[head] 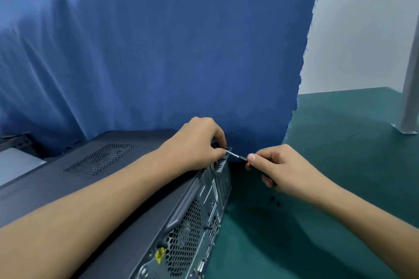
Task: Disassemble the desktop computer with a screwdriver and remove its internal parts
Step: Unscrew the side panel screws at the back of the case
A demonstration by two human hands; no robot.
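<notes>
Head view: desktop computer (pixel 113 188) lying flat on a green mat (pixel 328 222), its perforated rear panel facing right. Left hand (pixel 197 142) grips the computer's far top corner, fingers curled over it. Right hand (pixel 278 167), just right of that corner, has thumb and fingers clamped on the handle of a screwdriver (pixel 235 155), whose tip meets the rear panel's upper edge. Small dark pieces (pixel 275 201) lie on the mat right of the computer. Blue cloth (pixel 158 52) hangs behind the computer.

Blue cloth (pixel 158 52) just behind computer (pixel 113 176).
</notes>
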